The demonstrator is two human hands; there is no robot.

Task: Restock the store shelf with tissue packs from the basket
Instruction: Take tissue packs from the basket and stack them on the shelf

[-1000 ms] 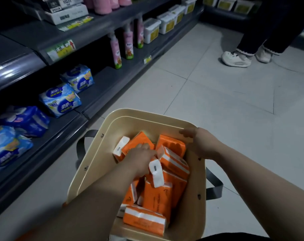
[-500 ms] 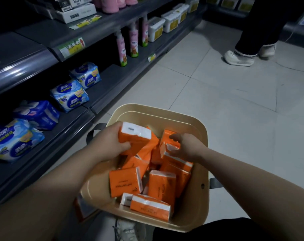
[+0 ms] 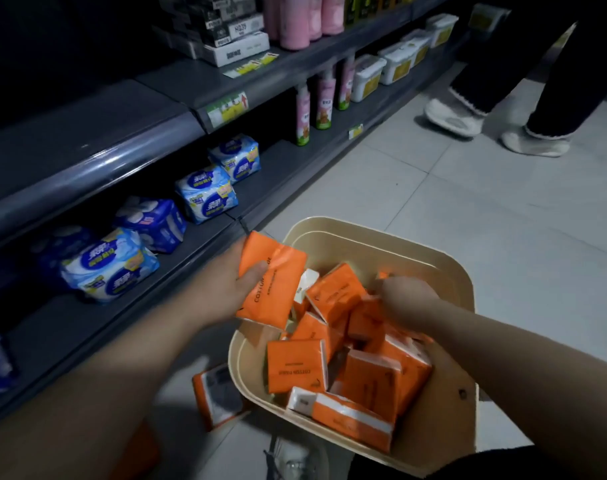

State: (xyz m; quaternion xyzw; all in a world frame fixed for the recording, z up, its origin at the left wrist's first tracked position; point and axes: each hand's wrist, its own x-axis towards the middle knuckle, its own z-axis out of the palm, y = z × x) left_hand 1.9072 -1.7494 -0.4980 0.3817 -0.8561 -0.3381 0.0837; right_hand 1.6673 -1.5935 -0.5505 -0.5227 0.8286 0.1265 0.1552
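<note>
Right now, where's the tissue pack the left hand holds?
Head view, left of centre: the tissue pack, gripped in the left hand, hovers over the left rim of the basket, beside the lower shelf with blue packs.

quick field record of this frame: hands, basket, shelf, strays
basket: beige, holds a jumble of orange packs
left hand: grips one orange tissue pack, held above the basket's left rim
right hand: down among the packs in the basket; grip unclear
bottom shelf: holds blue-and-white packs
stray: orange pack on the floor, left of the basket
bystander: white shoes up the aisle, top right
</note>
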